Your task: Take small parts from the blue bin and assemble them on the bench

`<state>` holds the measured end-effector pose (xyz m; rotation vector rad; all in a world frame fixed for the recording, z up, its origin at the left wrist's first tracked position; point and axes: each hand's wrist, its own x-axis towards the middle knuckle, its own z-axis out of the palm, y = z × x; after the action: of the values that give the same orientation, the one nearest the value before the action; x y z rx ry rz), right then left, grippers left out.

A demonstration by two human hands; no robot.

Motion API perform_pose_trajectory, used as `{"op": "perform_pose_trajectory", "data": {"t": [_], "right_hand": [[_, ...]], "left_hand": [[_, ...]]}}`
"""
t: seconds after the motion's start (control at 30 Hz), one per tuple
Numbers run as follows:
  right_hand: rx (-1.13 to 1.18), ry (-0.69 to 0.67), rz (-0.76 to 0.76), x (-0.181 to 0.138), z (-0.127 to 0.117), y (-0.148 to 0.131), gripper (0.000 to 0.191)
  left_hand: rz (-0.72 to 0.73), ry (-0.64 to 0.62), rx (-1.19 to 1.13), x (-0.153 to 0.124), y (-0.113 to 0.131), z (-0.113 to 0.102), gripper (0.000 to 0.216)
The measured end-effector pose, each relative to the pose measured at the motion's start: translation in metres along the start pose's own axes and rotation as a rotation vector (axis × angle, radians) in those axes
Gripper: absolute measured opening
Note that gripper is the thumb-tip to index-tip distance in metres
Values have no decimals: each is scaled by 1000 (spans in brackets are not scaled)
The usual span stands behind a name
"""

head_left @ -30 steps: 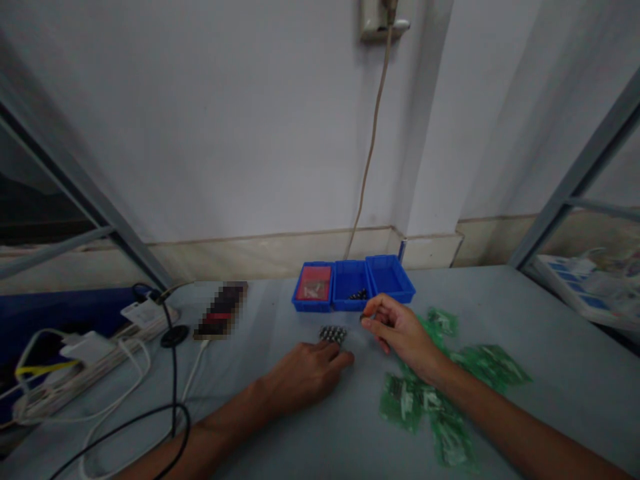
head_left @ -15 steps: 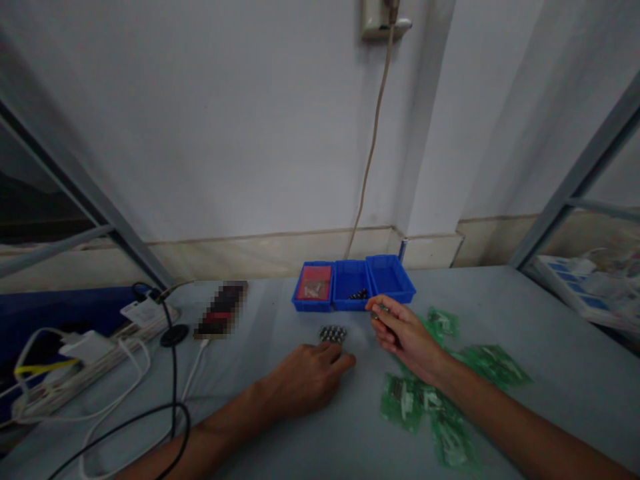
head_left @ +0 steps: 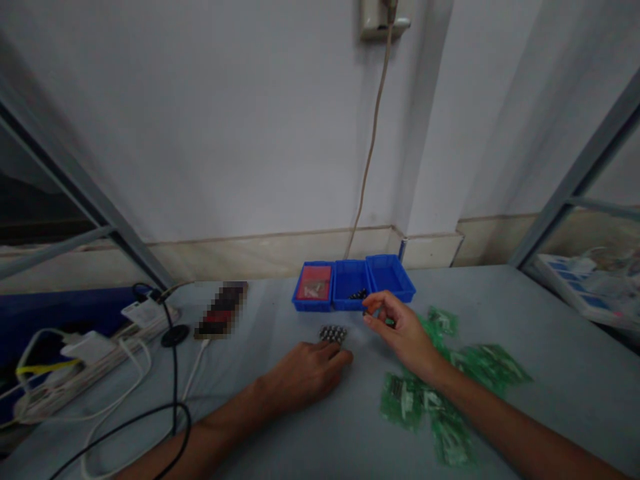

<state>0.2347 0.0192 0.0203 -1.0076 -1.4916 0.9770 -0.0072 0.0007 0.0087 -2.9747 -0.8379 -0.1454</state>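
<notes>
My left hand point(head_left: 313, 370) rests on the table, thumb apart, with its fingertips at the near edge of a tight cluster of small round-topped metal pieces point(head_left: 333, 333). Up in front of the blue bins, my right hand point(head_left: 397, 327) pinches a small dark piece point(head_left: 367, 313) between thumb and forefinger; its kind is too small to make out. Its other fingers are curled, and something greenish shows in the palm. Just beyond, the middle blue bin point(head_left: 349, 272) contains several small dark pieces point(head_left: 358, 294).
A left blue bin point(head_left: 313, 307) contains a red packet point(head_left: 314, 275); a right blue bin point(head_left: 393, 273) adjoins the middle one. Green plastic bags point(head_left: 453, 440) lie around my right forearm. At left are a blurred-out phone-like object point(head_left: 223, 310), a power strip point(head_left: 55, 390) and cables point(head_left: 175, 373).
My right hand has shifted slightly left and turned, and the small piece now sits at its fingertips. The left hand has barely moved beside the metal pieces.
</notes>
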Motion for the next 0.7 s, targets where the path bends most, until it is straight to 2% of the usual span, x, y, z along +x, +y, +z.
{"op": "perform_pose_trajectory", "data": {"t": [0.17,0.37,0.57,0.7], "right_hand": [[-31,-16,-11,0,0,3,19],[148,-76,155,-3,2,5,31],[327,-36,224,-3,5,3,32],[300,7,182,-3,4,2,31]], "left_hand": [[-15,3,21,1,0,2,7],[7,24,30,1,-1,-1,8],[9,17,51,1,-2,-1,7],[34,44,37,0,-3,0,8]]}}
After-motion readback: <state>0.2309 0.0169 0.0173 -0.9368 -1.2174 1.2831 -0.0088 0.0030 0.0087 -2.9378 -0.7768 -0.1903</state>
